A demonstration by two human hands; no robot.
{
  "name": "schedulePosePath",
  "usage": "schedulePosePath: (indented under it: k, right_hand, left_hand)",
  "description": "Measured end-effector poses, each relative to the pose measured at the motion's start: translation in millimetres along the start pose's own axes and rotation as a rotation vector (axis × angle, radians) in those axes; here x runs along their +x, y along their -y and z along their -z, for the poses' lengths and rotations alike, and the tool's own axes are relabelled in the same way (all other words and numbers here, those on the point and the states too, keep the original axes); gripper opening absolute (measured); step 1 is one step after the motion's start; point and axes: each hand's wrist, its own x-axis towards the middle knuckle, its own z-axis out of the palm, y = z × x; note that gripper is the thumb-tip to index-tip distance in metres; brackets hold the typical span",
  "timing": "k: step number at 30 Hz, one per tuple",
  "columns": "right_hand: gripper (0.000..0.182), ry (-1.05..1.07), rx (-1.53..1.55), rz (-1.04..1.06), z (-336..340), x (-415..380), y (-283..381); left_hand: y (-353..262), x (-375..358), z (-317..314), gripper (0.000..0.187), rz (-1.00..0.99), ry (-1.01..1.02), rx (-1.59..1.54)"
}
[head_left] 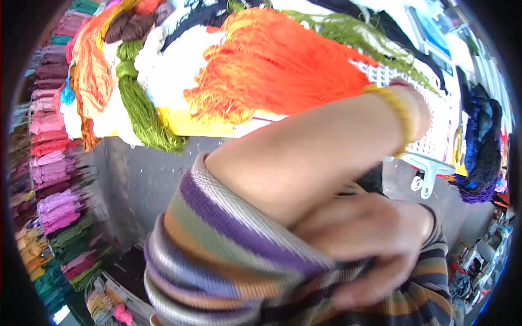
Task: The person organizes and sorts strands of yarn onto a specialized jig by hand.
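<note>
My left forearm reaches across the view to the upper right, with a yellow band [401, 117] round the wrist. Beyond the band, my left hand [418, 111] is foreshortened beside a white perforated rack, and its fingers are hidden. My right hand [375, 231], blurred by motion, is at the rolled-up striped left sleeve [217, 217] near the elbow, with its fingers and thumb round the sleeve's edge. Behind the forearm, a fringe of bright orange yarn [283, 65] lies spread on the white surface.
Green yarn [138, 103] hangs over the table's yellow edge [201, 124]. Pale orange and brown skeins lie at the upper left. Stacked coloured skeins [51, 163] line the far left. The white rack [435, 130] and dark blue yarn [478, 130] are at the right.
</note>
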Motion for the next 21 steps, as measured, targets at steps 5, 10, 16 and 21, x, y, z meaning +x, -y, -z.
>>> schedulePosePath:
  k: [5,10,16,21]
  right_hand:
    - [0.017,-0.66,-0.001,-0.35,-1.6,-49.1,-18.1]
    - [0.012,-1.258,-0.166,-0.243,27.1,-95.1,-57.2]
    - [0.011,-1.256,-0.351,-0.172,31.4,-76.3,-59.4]
    - [0.018,-1.16,-0.63,-0.354,29.4,-83.1,-63.2]
  left_hand:
    - [69.5,49.7,16.3,0.026,0.05,0.342,-0.077]
    - [116.4,-1.2,39.5,0.023,0.089,0.173,-1.575]
    - [95.5,-12.7,1.8,0.045,0.242,0.048,-1.335]
    - [78.5,-11.2,-10.8,0.042,0.196,0.033,-1.279]
